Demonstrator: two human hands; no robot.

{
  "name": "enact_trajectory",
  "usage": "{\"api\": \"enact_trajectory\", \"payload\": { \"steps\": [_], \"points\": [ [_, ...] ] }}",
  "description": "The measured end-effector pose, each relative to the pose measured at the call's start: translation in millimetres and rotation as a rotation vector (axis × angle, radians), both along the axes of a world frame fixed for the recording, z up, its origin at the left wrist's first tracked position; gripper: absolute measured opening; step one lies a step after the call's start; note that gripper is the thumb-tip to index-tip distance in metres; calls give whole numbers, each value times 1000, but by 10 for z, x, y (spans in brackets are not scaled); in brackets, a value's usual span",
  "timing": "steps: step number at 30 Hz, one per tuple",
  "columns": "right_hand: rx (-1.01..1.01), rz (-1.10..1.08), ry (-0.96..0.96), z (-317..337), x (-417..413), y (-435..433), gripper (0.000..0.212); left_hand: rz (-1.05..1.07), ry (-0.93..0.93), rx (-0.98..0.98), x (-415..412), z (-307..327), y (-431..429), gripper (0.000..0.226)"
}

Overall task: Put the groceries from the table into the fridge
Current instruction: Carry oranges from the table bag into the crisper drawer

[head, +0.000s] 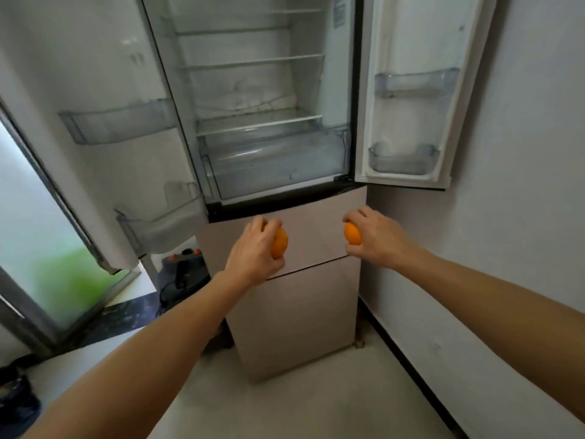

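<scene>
Two bare forearms reach up from the lower frame. At centre, the left hand (253,251) curls its grip around an orange (280,243); the right hand (375,239) clasps another orange (352,233), both before the open fridge (272,160) above.

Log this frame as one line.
left hand: grips left orange | right hand: grips right orange | fridge: doors open, oranges not yet inside

Two oranges (280,246) (352,237), two hands (253,252) (377,242), one fridge (300,299), two doors (95,74) (411,42).
</scene>
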State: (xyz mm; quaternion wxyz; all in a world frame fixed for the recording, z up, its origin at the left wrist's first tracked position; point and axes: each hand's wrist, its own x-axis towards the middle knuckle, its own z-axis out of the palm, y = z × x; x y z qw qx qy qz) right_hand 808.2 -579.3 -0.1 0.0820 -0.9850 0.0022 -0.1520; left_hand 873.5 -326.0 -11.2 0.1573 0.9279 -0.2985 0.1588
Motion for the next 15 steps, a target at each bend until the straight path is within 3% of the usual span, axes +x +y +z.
{"api": "enact_trajectory", "payload": {
  "steps": [11, 15],
  "points": [
    [30, 85, -235, 768, 2288, -452, 61, 85, -173, -225, 2153, 972, -468, 66],
    [57, 103, -298, 1207, 3037, -484, 63, 129, -115, -264, 2918, 1366, -584, 67]
  ]
}}
